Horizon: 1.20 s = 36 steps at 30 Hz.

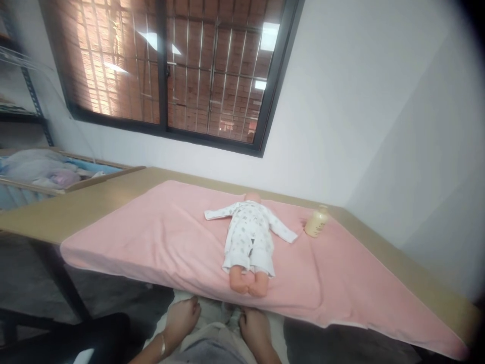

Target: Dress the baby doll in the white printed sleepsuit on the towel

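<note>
A baby doll in a white patterned outfit (248, 227) lies on its back on a pink blanket (151, 227), its bare feet (248, 280) towards me and its sleeves spread to both sides. To the doll's right stands a pale yellow bottle (317, 221) on the same blanket. Below the table's front edge, my left hand (184, 316) rests on my lap with its fingers curled in. My right hand (255, 326) is also on my lap, closed, its fingertips partly hidden. Neither hand touches the doll or the bottle, and I see nothing held.
The blanket covers much of a wooden table (147, 178) and hangs over its front edge. At the left is a wooden-sided crib (71, 184) with crumpled fabric in it. Behind the table are a white wall (322, 116) and a barred window (212, 76). Shelves (22, 111) stand far left.
</note>
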Motion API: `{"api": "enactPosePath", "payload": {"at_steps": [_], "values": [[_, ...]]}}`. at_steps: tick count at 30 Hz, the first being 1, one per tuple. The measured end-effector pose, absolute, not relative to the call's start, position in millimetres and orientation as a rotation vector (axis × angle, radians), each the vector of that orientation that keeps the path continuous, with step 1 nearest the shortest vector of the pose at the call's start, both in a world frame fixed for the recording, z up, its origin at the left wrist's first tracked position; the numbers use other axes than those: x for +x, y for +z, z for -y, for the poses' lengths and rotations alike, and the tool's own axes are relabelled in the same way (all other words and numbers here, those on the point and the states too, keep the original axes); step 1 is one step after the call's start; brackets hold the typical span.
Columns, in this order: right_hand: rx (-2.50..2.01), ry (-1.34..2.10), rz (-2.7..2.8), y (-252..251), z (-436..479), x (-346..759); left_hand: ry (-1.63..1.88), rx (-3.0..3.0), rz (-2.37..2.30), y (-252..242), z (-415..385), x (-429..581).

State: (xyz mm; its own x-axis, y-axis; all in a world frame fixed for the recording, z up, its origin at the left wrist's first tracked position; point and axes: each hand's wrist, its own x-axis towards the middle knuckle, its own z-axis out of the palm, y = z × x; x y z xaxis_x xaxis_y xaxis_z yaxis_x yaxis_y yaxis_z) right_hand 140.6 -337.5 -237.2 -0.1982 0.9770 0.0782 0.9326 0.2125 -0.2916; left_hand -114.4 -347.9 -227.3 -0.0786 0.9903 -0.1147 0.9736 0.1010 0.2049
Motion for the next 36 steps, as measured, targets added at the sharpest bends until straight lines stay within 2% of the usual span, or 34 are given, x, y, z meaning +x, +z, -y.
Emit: {"api": "enactPosePath", "payload": {"at_steps": [25,36], "values": [[-1.892,0.246,2.219,-238,345,149,0.181,1.889,-2.222,-230,366,-129],[-1.861,0.143,2.218,-248,350,152,0.109,1.952,-2.208,-235,367,-128]]}}
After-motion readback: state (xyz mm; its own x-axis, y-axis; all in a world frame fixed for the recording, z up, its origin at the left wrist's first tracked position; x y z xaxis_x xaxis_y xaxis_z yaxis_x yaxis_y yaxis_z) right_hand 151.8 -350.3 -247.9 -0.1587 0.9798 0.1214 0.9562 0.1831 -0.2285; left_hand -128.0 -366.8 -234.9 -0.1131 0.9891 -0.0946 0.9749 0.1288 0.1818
